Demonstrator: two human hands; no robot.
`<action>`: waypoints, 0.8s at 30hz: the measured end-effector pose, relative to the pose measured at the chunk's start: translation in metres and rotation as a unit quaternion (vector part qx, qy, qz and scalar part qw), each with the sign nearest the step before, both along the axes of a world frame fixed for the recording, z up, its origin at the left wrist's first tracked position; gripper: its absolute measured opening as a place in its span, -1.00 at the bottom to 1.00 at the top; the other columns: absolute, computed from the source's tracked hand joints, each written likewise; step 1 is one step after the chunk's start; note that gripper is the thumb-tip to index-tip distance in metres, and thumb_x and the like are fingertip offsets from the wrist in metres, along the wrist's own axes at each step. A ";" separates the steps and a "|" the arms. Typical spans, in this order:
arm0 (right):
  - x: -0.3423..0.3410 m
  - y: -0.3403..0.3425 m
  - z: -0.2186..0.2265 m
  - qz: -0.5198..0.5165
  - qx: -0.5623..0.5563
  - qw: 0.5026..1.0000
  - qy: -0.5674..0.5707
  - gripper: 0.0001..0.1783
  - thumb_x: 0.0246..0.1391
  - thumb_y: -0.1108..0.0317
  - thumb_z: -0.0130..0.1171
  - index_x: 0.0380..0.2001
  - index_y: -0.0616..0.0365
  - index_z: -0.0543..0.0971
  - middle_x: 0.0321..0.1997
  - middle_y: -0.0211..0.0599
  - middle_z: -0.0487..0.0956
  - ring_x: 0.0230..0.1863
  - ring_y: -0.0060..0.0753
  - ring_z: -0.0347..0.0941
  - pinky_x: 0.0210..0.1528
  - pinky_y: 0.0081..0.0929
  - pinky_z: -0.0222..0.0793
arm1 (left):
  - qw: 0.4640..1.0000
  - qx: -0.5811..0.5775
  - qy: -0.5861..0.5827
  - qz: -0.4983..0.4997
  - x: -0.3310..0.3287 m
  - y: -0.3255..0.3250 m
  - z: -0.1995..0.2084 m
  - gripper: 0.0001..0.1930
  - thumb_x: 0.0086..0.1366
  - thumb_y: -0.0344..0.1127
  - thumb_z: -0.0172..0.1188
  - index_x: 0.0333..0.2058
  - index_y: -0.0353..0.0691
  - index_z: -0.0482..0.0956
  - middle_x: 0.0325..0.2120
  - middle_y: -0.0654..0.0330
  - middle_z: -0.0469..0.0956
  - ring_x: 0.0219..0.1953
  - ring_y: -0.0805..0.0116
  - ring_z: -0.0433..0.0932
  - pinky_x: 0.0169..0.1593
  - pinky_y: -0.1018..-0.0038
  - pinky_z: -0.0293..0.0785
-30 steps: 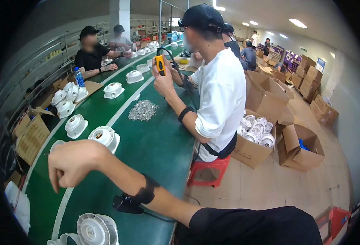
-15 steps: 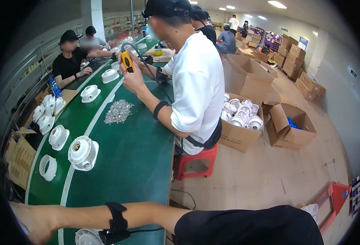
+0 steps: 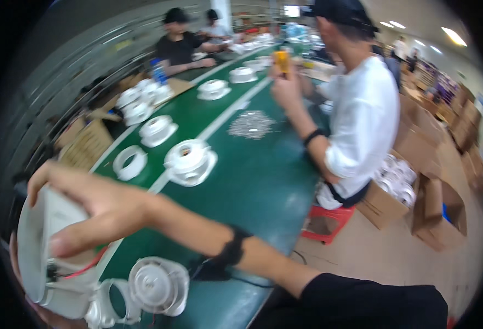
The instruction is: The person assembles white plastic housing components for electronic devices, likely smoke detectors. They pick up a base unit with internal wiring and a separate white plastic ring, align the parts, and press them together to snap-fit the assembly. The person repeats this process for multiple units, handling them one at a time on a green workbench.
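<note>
At the lower left, my right hand (image 3: pixel 101 200) is closed over a large white plastic housing (image 3: pixel 30 247), thumb on its near side and fingers over its top. A red wire (image 3: pixel 88 264) and a dark connector show at the housing's opening. Only a strip of my left hand (image 3: pixel 55 319) shows along the housing's lower and outer edge; it appears to hold it from beneath, most fingers hidden. Beside it on the green table are a white ring (image 3: pixel 118 300) and a round white unit (image 3: pixel 156 285). Farther up lies another white unit (image 3: pixel 189 160) with a brass-coloured centre.
A co-worker in a white shirt (image 3: pixel 362 115) sits at the table's right edge, holding a yellow device (image 3: pixel 282 63). Small metal parts (image 3: pixel 251 125) lie piled on the green table (image 3: pixel 241 192). White units line the far strip. Open cartons (image 3: pixel 438 219) stand on the floor.
The view has swung left and down, so the table sits farther right. My right hand, earlier at the left rim, now shows fully with the white housing in its grip.
</note>
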State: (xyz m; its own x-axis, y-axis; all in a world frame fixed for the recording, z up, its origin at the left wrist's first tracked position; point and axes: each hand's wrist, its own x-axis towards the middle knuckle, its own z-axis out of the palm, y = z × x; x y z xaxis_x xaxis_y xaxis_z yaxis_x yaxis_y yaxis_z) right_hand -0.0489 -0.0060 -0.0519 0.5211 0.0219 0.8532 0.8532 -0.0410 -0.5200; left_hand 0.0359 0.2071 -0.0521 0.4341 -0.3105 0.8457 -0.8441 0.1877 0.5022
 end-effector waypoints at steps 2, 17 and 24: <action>-0.009 -0.007 -0.001 0.039 0.000 0.999 0.028 -0.27 -0.17 0.05 0.54 -0.02 0.14 0.39 -0.08 -0.24 0.49 -0.02 -0.36 0.44 0.02 -0.41 0.38 | 0.995 -0.037 0.053 -0.082 0.006 -0.006 -0.004 -0.17 0.39 0.29 -0.27 0.41 -0.25 0.08 0.37 -0.01 0.17 0.37 0.08 0.22 0.32 0.19 0.30; -0.014 0.018 -0.002 0.014 -0.081 0.993 0.086 -0.20 -0.09 0.08 0.36 0.19 0.24 0.35 0.36 0.16 0.28 0.24 0.00 0.40 0.23 -0.16 0.35 | 0.992 0.068 0.099 0.033 -0.010 0.016 0.008 -0.57 0.52 -0.13 -0.10 0.12 -0.31 0.56 -0.18 0.13 0.64 -0.40 0.53 0.51 -0.45 0.62 0.39; 0.015 0.008 -0.022 -0.079 -0.226 0.934 0.266 -0.27 0.19 0.31 0.17 0.39 0.10 0.18 -0.12 -0.10 0.63 -0.18 -0.40 0.61 -0.16 -0.44 0.55 | 0.981 0.177 0.040 0.071 0.000 0.030 0.012 -0.62 0.45 -0.19 0.08 0.11 -0.29 0.56 -0.09 0.13 0.63 -0.27 0.46 0.56 -0.29 0.58 0.47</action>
